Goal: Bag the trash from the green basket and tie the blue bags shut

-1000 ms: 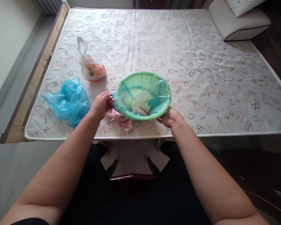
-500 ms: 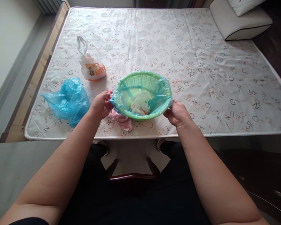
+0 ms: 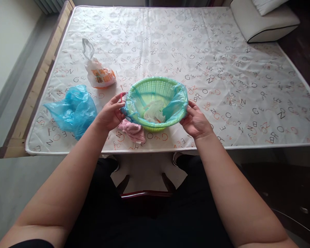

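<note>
I've got the green basket [image 3: 155, 103] between both hands, near the front edge of the mattress [image 3: 222, 51], w/ a blue bag liner [image 3: 176, 103] draped inside it and folded over the rim. My left hand [image 3: 109, 115] sits at the left rim, thumb and fingers pinching the liner's edge against the plastic so the film doesn't slip back in. My right hand [image 3: 196, 121] is at the right rim, fingers curled and touching the liner edge there; can't tell if it's a real pinch or just a press. One hand per side keeps the liner taut across the opening. A crumpled white wad [image 3: 153, 113] lies at the bottom, inside the liner. A pink cloth [image 3: 132, 130] is partly under the basket's near-left side. Spare blue bag [image 3: 72, 109] lies left of my left hand, apart from it; a white/orange bag [image 3: 98, 74] farther back. Cushion [image 3: 263, 20] at the far right corner.
</note>
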`<state>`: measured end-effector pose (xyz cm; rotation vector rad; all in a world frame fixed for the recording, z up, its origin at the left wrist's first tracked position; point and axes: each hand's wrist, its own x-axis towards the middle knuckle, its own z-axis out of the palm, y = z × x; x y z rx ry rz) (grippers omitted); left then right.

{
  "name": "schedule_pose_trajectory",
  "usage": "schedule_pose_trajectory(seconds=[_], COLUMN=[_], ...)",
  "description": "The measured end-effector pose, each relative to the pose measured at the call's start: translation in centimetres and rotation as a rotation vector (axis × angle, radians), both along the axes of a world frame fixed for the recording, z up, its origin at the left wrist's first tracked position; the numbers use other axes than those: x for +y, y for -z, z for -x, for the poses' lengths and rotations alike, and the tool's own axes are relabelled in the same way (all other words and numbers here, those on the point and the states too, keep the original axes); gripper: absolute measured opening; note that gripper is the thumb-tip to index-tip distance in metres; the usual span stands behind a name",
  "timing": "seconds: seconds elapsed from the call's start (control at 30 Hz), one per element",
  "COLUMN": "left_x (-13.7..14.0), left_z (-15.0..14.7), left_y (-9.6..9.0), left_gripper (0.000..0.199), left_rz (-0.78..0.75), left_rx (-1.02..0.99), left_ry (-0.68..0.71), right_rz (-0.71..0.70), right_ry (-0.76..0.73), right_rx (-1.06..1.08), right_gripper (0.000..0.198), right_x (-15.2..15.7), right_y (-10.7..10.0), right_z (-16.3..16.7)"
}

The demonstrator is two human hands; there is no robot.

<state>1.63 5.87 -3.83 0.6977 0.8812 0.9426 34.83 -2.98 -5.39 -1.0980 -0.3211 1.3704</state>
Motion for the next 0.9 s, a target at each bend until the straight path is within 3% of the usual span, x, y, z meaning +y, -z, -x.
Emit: schedule_pose_trajectory(seconds=[0.23,0.43,0.6,0.77,0.9], left_x=[-0.1,-0.5,-0.4,-0.4,-0.4], left_z=[-0.2,-0.6,-0.6,-0.8,-0.9], left_y=[0.2,-0.8,-0.5,-0.1,0.3], left_gripper=[0.057,0.058,0.058,0.064,0.055], left_rz=[-0.008,0.061,0.012,-0.063,0.022], left_rx=[0.073,0.116,0.128,0.164,0.234], left_ry=[0.022,-0.003,0.013,-0.027,-0.065], right_rz=[0.075,0.156,0.183,0.174,0.217], right_ry=[0.013,0.076,0.084,0.083,0.006], right_rx=[-0.053,-0.155,-0.218,-0.172,-0.101], right_gripper=[0.047,0.041,0.039,0.034,0.040], right_x=[0.1,0.2,0.4,0.2,-0.1], right_y=[0.1,-0.4,-0.2,-0.3,0.5], right_z=[0.1,0.5,0.1,0.6,1.7])
